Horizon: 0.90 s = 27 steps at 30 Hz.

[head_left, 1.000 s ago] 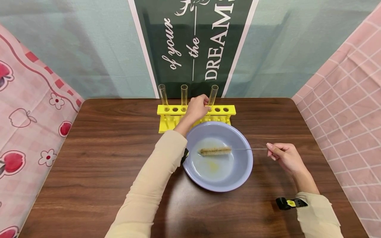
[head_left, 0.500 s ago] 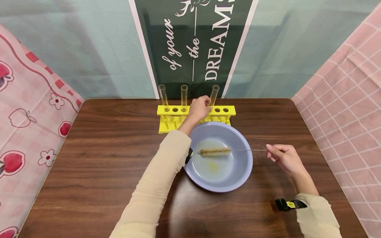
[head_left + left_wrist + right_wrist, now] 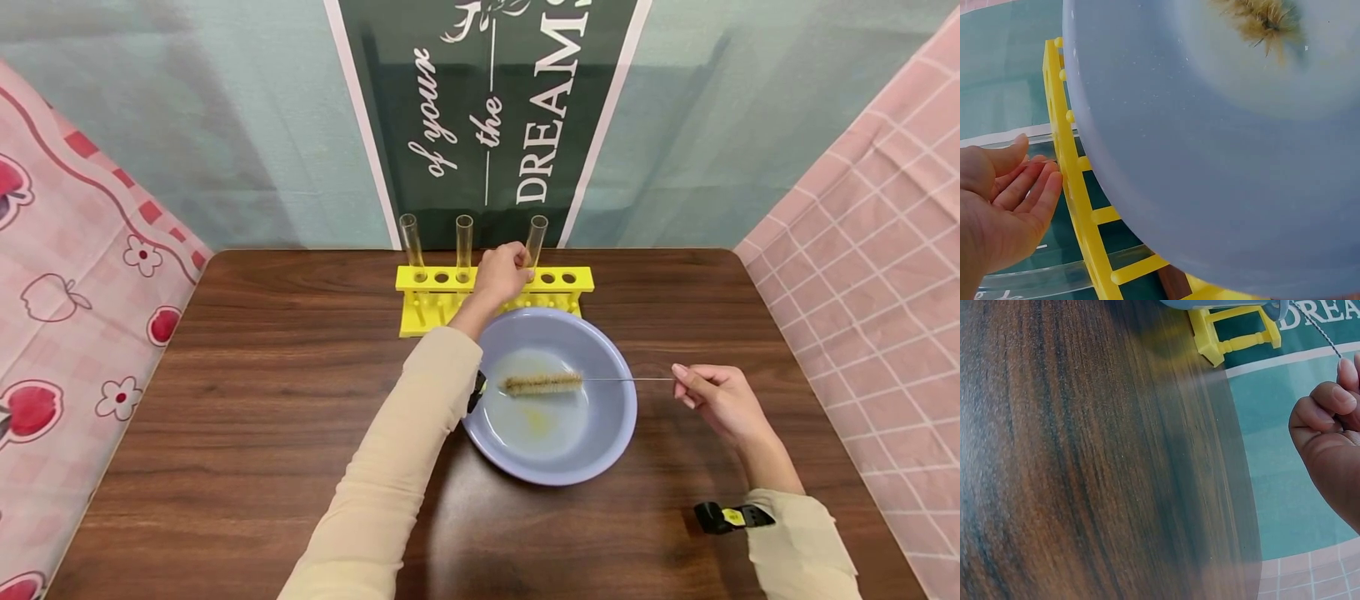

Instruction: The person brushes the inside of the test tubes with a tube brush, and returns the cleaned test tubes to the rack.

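Note:
My left hand (image 3: 501,271) pinches the rightmost clear glass test tube (image 3: 536,240) just above the yellow test tube rack (image 3: 555,287). The tube stands in a rack hole, its top leaning a little right. In the left wrist view that hand (image 3: 1013,200) has its thumb and fingers close beside the rack. My right hand (image 3: 716,396) holds the thin wire handle of a test tube brush (image 3: 543,383). Its tan bristles lie over the shallow, cloudy liquid in the lavender basin (image 3: 618,417). The twisted wire (image 3: 1329,340) reaches the fingertips in the right wrist view.
Two more test tubes, a left one (image 3: 412,246) and a middle one (image 3: 464,242), stand in the rack. The basin sits close in front of the rack on the wooden table (image 3: 285,375). A printed cloth (image 3: 300,125) hangs behind, with pink cloths at both sides.
My left hand moved slightly right with the test tube, whose top shifted right and then back left. The right hand and brush dropped very slightly in view.

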Tool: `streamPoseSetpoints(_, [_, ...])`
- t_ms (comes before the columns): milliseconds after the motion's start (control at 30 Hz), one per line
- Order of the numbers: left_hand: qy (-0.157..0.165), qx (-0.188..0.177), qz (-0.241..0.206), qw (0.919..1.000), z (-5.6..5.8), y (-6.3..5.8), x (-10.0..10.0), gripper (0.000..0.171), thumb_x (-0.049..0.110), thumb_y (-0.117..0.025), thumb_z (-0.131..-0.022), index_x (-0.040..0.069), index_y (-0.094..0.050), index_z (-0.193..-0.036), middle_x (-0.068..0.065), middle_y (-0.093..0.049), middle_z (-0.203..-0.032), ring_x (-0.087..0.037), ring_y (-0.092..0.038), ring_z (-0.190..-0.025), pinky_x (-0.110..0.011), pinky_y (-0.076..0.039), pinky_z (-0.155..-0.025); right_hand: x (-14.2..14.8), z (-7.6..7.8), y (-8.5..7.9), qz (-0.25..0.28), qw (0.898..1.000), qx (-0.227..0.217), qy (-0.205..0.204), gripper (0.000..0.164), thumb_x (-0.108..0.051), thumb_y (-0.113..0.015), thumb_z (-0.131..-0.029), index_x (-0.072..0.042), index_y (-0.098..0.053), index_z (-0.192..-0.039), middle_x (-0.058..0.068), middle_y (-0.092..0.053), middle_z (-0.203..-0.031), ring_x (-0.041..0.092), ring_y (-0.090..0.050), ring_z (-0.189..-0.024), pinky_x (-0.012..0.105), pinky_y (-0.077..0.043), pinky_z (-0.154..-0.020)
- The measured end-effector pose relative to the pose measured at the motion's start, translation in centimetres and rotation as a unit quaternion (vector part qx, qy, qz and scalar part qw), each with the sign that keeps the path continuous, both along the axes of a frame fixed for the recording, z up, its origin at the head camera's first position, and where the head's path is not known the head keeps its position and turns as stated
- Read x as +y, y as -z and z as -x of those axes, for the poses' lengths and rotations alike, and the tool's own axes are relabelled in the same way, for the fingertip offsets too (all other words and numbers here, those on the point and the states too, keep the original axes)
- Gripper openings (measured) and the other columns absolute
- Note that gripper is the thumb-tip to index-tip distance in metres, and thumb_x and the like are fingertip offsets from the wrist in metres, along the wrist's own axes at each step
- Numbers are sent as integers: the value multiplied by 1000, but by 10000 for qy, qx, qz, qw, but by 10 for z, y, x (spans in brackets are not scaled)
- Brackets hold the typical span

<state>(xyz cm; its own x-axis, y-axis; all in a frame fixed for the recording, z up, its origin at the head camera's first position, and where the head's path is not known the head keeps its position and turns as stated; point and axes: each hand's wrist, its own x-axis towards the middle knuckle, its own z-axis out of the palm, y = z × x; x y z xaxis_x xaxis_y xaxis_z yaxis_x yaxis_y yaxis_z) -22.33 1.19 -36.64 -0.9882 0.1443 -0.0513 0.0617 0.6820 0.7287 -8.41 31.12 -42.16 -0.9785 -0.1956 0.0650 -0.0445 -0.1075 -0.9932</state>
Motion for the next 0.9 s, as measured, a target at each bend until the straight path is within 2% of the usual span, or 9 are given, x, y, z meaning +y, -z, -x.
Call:
streamPoseSetpoints(333, [169,292,-115,9994,-2,-12,-5,16,15,-65,-85,9,-50,-86,-4,-56,-83,-17,-55,-83,-26,-45,-71,1,1,0,204,9995,38,-232,34,7,-40,-93,6,-58,-65,5,-50,-58,19,-32,-51,34,-18,-50])
streamPoseSetpoints(567, [253,486,-85,9985,-5,-28,-8,16,16,-66,-84,9,-52,-87,-3,-60,-87,-16,-57,-87,-27,-45,-77,-1,1,-1,185,9998,-56,-90,33,7,-42,-93,5,-58,-64,4,-50,-58,19,-31,-51,33,-18,-50])
streamPoseSetpoints(900, [348,699,-329,9964,-17,-51,-20,13,12,-66,-82,9,-54,-83,-2,-63,-85,-14,-61,-89,-25,-44,-81,-2,2,0,227,9997,-15,-81,34,8,-41,-92,6,-58,-63,4,-50,-57,20,-30,-51,33,-18,-50])
